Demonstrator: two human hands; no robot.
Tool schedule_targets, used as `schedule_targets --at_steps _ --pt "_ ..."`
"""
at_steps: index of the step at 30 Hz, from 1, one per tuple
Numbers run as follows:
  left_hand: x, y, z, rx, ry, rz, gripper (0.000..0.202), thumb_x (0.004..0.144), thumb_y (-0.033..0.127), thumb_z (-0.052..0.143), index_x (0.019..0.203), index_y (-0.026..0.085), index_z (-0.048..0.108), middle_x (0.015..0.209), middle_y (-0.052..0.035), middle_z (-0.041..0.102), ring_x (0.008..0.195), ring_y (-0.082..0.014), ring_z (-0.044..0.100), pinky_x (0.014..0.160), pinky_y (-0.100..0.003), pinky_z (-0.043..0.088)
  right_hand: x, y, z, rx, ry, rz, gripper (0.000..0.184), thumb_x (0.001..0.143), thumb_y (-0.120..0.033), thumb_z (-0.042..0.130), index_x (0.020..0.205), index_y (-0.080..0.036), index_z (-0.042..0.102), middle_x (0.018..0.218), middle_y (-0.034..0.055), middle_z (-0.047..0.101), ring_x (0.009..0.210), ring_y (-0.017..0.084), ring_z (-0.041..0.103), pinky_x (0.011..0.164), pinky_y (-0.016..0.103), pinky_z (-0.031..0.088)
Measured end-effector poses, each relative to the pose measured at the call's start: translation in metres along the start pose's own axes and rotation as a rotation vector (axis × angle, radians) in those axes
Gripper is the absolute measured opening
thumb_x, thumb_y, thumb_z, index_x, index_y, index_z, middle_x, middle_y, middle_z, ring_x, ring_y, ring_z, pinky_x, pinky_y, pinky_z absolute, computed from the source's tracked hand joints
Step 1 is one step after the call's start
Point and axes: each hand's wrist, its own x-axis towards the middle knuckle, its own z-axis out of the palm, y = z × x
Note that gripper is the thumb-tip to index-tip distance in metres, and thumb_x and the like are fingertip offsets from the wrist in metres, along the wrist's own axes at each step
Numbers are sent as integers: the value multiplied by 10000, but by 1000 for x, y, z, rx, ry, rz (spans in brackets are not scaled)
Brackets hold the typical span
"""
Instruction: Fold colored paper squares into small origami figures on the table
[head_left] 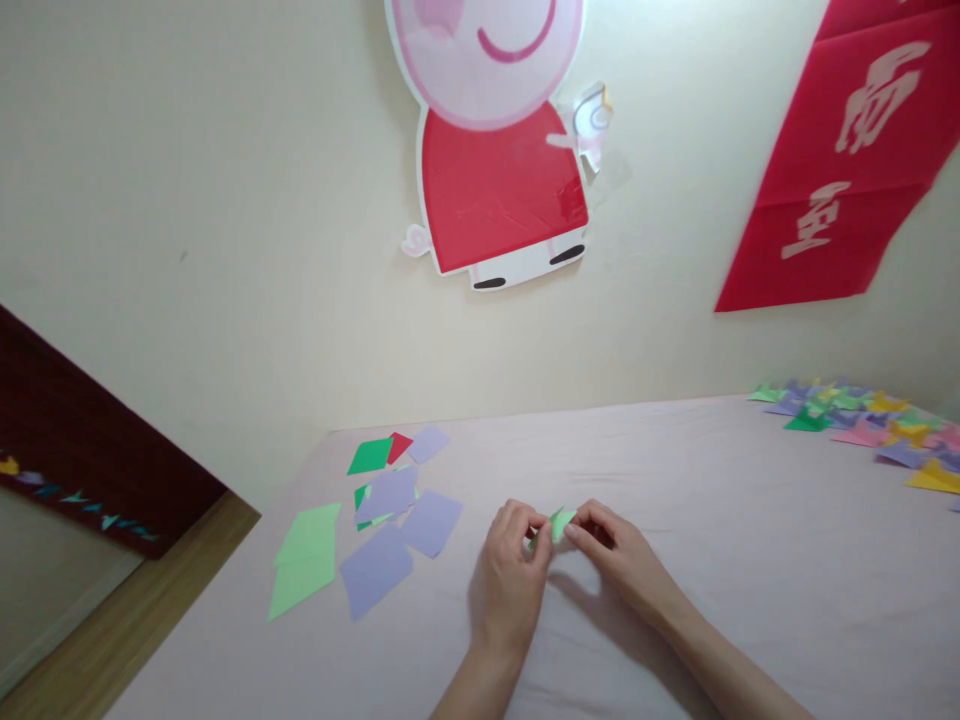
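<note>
A small folded piece of light green paper (561, 524) is held just above the pale cloth-covered surface (645, 470). My left hand (516, 555) pinches its left side between thumb and fingers. At its right edge, the thumb and forefinger of my right hand (611, 548) grip it too. Part of the paper is hidden behind the left fingers, and its exact folded shape is hard to make out.
Left of my hands lie loose paper squares: light green sheets (306, 560), lilac sheets (377, 570), a green sheet (370, 456) and a red piece (399, 446). Several colourful folded paper figures (862, 420) stand at the far right. A wall (225, 300) rises behind.
</note>
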Motion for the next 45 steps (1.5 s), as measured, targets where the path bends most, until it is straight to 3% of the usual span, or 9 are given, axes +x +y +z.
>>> schedule_targets --at_steps 5,9,14,19,31,38,43,45 --pt "-3 3 3 -121 15 7 120 923 172 544 822 213 596 860 -5 593 849 -166 578 762 -261 430 -3 4 17 175 18 38 318 830 -483 609 693 -199 572 672 -11 531 640 158 470 606 288 377" --pt "-4 2 6 -168 -14 -110 78 901 178 562 851 210 613 850 3 613 821 -157 588 743 -251 438 -3 7 15 173 41 -3 250 875 -438 578 790 -209 630 807 30 601 775 196 543 699 314 416" --pt "-2 0 6 -216 -99 -225 94 893 253 578 860 206 652 832 7 639 785 -158 589 721 -251 437 -3 5 13 111 21 -85 228 885 -398 572 768 -211 632 889 45 605 870 206 569 753 309 434" --pt "-1 1 4 -267 -106 -235 176 897 315 577 796 194 655 782 7 628 747 -155 572 688 -247 427 -3 3 14 186 56 -48 217 861 -426 607 851 -210 629 881 35 620 778 183 574 701 296 456" --pt "-2 -6 7 -304 -178 -314 242 861 409 630 753 192 642 695 27 595 663 -138 507 637 -238 394 -1 1 12 247 5 47 305 836 -486 634 762 -192 602 714 -3 583 687 163 538 645 284 435" --pt "3 -15 8 -502 -238 -398 271 772 419 685 716 156 647 645 15 588 603 -126 489 590 -235 376 -1 2 13 316 2 36 381 830 -564 630 735 -196 591 703 -1 570 680 160 530 655 297 451" --pt "3 -15 7 -515 -259 -399 297 787 447 677 746 153 651 644 15 590 576 -119 481 567 -231 379 0 6 14 384 82 54 363 758 -548 718 861 -220 603 731 -8 593 692 171 567 657 298 471" --pt "2 -11 7 -497 -238 -383 304 808 460 663 760 160 656 663 12 602 598 -125 497 587 -234 390 0 7 15 397 58 70 383 771 -561 699 925 -220 615 754 -1 614 701 174 579 667 303 480"
